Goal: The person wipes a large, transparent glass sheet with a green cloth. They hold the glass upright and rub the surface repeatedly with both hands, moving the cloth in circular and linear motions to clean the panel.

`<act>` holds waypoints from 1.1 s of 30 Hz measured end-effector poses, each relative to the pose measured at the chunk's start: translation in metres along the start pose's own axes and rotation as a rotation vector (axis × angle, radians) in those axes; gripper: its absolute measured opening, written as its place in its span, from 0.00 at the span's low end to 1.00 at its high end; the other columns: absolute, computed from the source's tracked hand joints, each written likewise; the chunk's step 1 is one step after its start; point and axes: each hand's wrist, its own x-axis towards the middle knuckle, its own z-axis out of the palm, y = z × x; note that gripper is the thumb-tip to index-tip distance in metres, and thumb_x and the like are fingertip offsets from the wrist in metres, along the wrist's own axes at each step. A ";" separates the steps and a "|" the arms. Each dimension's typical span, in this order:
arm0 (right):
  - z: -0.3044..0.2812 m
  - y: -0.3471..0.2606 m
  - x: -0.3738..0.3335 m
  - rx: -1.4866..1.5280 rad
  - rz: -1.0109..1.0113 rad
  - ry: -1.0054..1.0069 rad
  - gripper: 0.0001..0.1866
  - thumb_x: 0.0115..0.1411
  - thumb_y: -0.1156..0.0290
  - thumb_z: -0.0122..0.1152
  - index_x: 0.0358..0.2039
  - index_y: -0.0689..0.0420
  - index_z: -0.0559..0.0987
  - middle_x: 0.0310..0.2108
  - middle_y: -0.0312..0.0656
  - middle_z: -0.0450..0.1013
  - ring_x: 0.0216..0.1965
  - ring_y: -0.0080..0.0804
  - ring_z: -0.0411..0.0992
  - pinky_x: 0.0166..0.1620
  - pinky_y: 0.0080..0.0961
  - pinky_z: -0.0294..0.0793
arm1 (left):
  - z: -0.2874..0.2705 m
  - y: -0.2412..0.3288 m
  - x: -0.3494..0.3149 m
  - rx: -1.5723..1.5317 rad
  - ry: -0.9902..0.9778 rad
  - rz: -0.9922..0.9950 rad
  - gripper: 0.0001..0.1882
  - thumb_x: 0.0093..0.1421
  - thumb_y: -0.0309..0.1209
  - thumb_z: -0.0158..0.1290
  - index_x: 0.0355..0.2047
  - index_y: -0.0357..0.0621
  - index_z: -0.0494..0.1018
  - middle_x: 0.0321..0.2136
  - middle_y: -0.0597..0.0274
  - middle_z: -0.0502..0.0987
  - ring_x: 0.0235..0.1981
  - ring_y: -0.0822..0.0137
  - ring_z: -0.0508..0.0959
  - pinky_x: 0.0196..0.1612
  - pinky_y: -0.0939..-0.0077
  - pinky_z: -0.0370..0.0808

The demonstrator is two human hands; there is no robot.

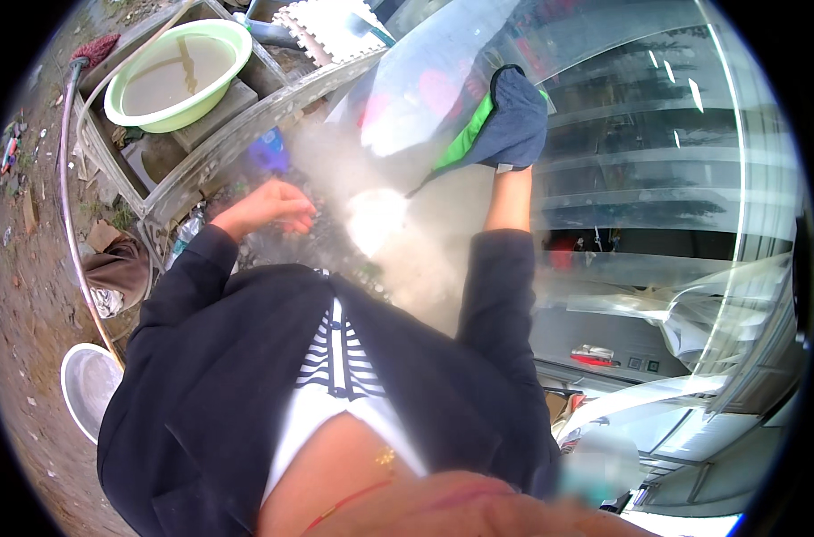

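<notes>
My right hand (512, 175) is raised at the upper right, mostly hidden by a dark blue cloth with a bright green edge (514, 112). The cloth is bunched over the fingers against a large glass pane (640, 170), and one corner of it hangs down to the left. My left hand (277, 208) hangs in the air at the left, away from the glass. Its fingers are loosely bent, with nothing seen in them.
At the upper left a pale green basin (233, 85) of murky water rests on a concrete trough (179, 192). A hose (67, 170) runs down the left side. Below it lie a brown cloth (121, 268) and a white basin (71, 394). A white foam mat (331, 27) stands behind.
</notes>
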 end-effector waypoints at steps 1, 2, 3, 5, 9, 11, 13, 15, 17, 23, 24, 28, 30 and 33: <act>0.003 -0.008 0.002 -0.367 -0.150 -0.076 0.17 0.44 0.67 0.61 0.37 0.57 0.80 0.38 0.45 0.77 0.44 0.41 0.74 0.51 0.30 0.71 | 0.001 -0.002 -0.001 -0.012 -0.008 -0.005 0.14 0.62 0.36 0.52 0.37 0.35 0.76 0.29 0.56 0.81 0.28 0.69 0.82 0.27 0.82 0.75; 0.021 0.026 -0.012 0.265 0.144 -0.047 0.15 0.49 0.67 0.60 0.39 0.56 0.78 0.39 0.43 0.76 0.44 0.38 0.73 0.50 0.30 0.71 | 0.002 -0.005 -0.001 -0.024 -0.013 -0.008 0.14 0.63 0.36 0.52 0.37 0.36 0.76 0.29 0.56 0.81 0.28 0.69 0.82 0.27 0.82 0.75; 0.035 0.057 -0.027 0.904 0.391 0.167 0.14 0.54 0.67 0.59 0.41 0.56 0.76 0.40 0.41 0.75 0.44 0.36 0.73 0.49 0.31 0.72 | 0.003 -0.007 0.000 -0.028 -0.049 0.007 0.14 0.63 0.36 0.52 0.37 0.36 0.76 0.29 0.56 0.81 0.29 0.69 0.82 0.28 0.82 0.75; 0.042 0.044 -0.025 1.374 0.785 0.164 0.14 0.63 0.65 0.55 0.47 0.55 0.71 0.43 0.38 0.72 0.44 0.31 0.71 0.49 0.30 0.72 | -0.003 -0.014 -0.002 -0.038 -0.055 0.023 0.14 0.63 0.37 0.52 0.38 0.36 0.76 0.30 0.57 0.81 0.29 0.69 0.82 0.29 0.82 0.75; 0.029 0.054 -0.026 1.083 0.753 0.063 0.18 0.60 0.65 0.60 0.49 0.54 0.70 0.46 0.36 0.71 0.48 0.28 0.69 0.54 0.28 0.66 | -0.004 -0.013 -0.003 0.002 -0.088 0.016 0.15 0.62 0.38 0.52 0.39 0.37 0.76 0.31 0.57 0.81 0.31 0.69 0.82 0.30 0.81 0.75; 0.033 0.040 -0.016 1.115 0.685 0.038 0.25 0.58 0.58 0.61 0.53 0.54 0.69 0.49 0.37 0.70 0.52 0.33 0.68 0.58 0.33 0.63 | -0.007 -0.014 -0.007 0.021 -0.074 0.017 0.15 0.62 0.38 0.52 0.39 0.37 0.76 0.31 0.57 0.81 0.31 0.69 0.82 0.30 0.81 0.75; 0.045 0.043 -0.010 1.292 0.767 0.128 0.23 0.60 0.57 0.58 0.52 0.56 0.70 0.49 0.39 0.70 0.52 0.37 0.68 0.57 0.38 0.64 | -0.009 -0.013 -0.007 0.006 -0.075 0.023 0.15 0.62 0.38 0.53 0.38 0.36 0.76 0.30 0.57 0.81 0.31 0.68 0.82 0.30 0.81 0.75; 0.049 0.051 -0.015 1.540 0.922 0.178 0.23 0.61 0.56 0.55 0.51 0.57 0.71 0.50 0.41 0.70 0.51 0.39 0.68 0.56 0.40 0.64 | -0.009 -0.016 -0.005 -0.011 -0.078 0.028 0.15 0.62 0.37 0.53 0.38 0.36 0.76 0.29 0.57 0.81 0.30 0.69 0.82 0.29 0.81 0.75; 0.053 0.021 -0.001 1.456 0.666 0.141 0.21 0.66 0.57 0.43 0.50 0.58 0.72 0.49 0.43 0.71 0.49 0.38 0.69 0.53 0.36 0.68 | -0.008 -0.016 -0.006 -0.021 -0.058 0.032 0.14 0.62 0.36 0.53 0.37 0.35 0.76 0.29 0.57 0.80 0.29 0.70 0.81 0.29 0.81 0.75; 0.041 0.026 0.003 1.581 0.872 0.100 0.25 0.64 0.58 0.48 0.56 0.61 0.67 0.55 0.46 0.66 0.54 0.40 0.65 0.57 0.37 0.64 | -0.006 -0.018 -0.006 -0.007 -0.043 0.057 0.14 0.62 0.38 0.53 0.37 0.37 0.77 0.29 0.59 0.80 0.31 0.70 0.81 0.30 0.82 0.74; 0.043 0.028 -0.002 1.645 0.908 0.034 0.26 0.63 0.58 0.50 0.57 0.61 0.66 0.56 0.46 0.66 0.55 0.40 0.65 0.58 0.38 0.63 | -0.006 -0.014 -0.007 0.031 -0.042 0.038 0.15 0.63 0.39 0.52 0.38 0.38 0.77 0.30 0.60 0.81 0.32 0.70 0.82 0.31 0.82 0.74; 0.059 0.056 -0.045 1.837 0.807 -0.152 0.23 0.55 0.63 0.63 0.48 0.62 0.73 0.46 0.44 0.74 0.47 0.39 0.72 0.53 0.38 0.70 | 0.003 -0.008 0.001 0.029 0.022 -0.017 0.16 0.63 0.40 0.52 0.39 0.38 0.76 0.31 0.59 0.81 0.33 0.69 0.82 0.32 0.82 0.75; 0.061 0.037 -0.059 1.949 0.816 -0.087 0.17 0.57 0.66 0.61 0.45 0.62 0.75 0.43 0.43 0.75 0.44 0.37 0.74 0.51 0.36 0.72 | 0.001 -0.014 0.004 0.036 0.063 -0.020 0.16 0.63 0.39 0.52 0.39 0.38 0.76 0.31 0.58 0.81 0.32 0.70 0.82 0.32 0.83 0.75; 0.065 0.039 -0.097 1.884 0.724 0.021 0.16 0.58 0.65 0.60 0.44 0.58 0.75 0.41 0.42 0.76 0.42 0.37 0.74 0.46 0.36 0.75 | 0.000 -0.017 0.011 0.088 0.119 -0.028 0.16 0.63 0.39 0.51 0.39 0.37 0.76 0.31 0.58 0.81 0.31 0.71 0.81 0.32 0.82 0.75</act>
